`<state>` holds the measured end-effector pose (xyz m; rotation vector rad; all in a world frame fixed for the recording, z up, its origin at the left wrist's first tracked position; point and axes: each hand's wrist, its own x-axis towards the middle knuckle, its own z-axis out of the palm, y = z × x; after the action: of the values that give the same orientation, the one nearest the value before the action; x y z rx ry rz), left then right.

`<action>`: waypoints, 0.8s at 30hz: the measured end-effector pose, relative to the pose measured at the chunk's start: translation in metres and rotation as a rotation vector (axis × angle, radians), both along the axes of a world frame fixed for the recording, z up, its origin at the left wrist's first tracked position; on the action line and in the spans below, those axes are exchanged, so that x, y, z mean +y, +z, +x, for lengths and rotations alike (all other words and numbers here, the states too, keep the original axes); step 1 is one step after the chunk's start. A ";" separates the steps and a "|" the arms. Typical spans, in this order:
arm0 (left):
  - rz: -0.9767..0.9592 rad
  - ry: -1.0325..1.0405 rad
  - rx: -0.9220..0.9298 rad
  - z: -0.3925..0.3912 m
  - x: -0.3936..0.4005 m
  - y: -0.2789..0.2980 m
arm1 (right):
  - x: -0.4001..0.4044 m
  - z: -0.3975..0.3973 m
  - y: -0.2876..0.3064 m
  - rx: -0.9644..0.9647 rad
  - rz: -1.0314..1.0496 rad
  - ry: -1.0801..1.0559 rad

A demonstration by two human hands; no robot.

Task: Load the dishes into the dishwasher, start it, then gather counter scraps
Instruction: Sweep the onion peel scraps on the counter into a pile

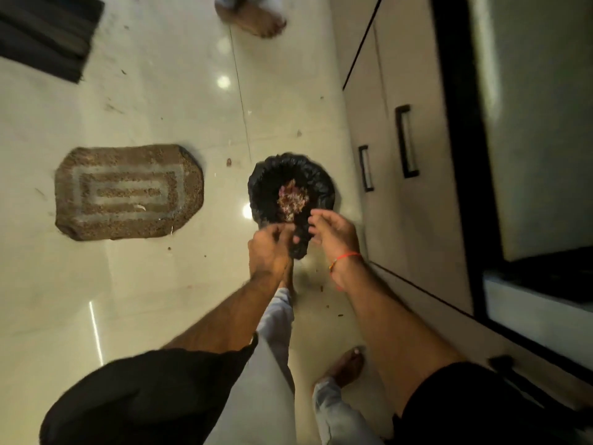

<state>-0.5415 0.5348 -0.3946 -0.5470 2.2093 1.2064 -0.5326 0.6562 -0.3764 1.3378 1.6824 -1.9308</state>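
Note:
A small bin lined with a black bag (pixel 266 184) stands on the pale floor beside the cabinets. Pinkish-brown scraps (pixel 291 199) lie inside it. My left hand (pixel 269 245) is over the bin's near rim with its fingers curled against the bag's edge; whether it pinches the bag is blurred. My right hand (pixel 333 232), with a red thread at the wrist, hovers over the near right rim, fingers loosely bent and holding nothing that I can see.
Cream cabinet fronts (pixel 385 149) with black handles run along the right, under a dark counter edge (pixel 462 155). A brown mat (pixel 128 191) lies on the floor at left, a dark mat (pixel 48 33) at top left. Another person's foot (pixel 253 17) is ahead. Crumbs dot the floor.

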 end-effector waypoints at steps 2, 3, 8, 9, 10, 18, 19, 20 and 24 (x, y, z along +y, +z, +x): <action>-0.020 0.027 0.042 0.022 0.006 0.041 | 0.006 0.023 0.039 0.045 0.015 -0.013; -0.025 0.041 0.066 0.035 0.008 0.061 | 0.011 0.038 0.060 0.066 0.019 -0.012; 0.035 -0.011 0.235 0.112 0.031 0.163 | 0.035 0.132 0.169 0.207 0.133 0.058; 0.062 -0.047 0.288 0.130 0.038 0.183 | 0.040 0.155 0.191 0.235 0.161 0.060; 0.082 -0.074 0.333 0.145 0.045 0.200 | 0.044 0.175 0.210 0.265 0.185 0.061; 0.249 -0.452 0.671 0.236 0.126 0.294 | 0.118 0.320 0.320 0.515 0.449 0.000; 0.274 -0.514 0.713 0.247 0.143 0.303 | 0.133 0.341 0.327 0.517 0.503 -0.053; 0.296 -0.574 0.753 0.256 0.157 0.310 | 0.146 0.358 0.332 0.519 0.544 -0.109; 0.371 -0.827 0.874 0.290 0.206 0.326 | 0.188 0.418 0.334 0.462 0.639 -0.352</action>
<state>-0.2511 0.7408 -0.0682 1.1414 2.3101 1.4255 -0.1149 0.8445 -0.0420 1.5560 2.6049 -2.0982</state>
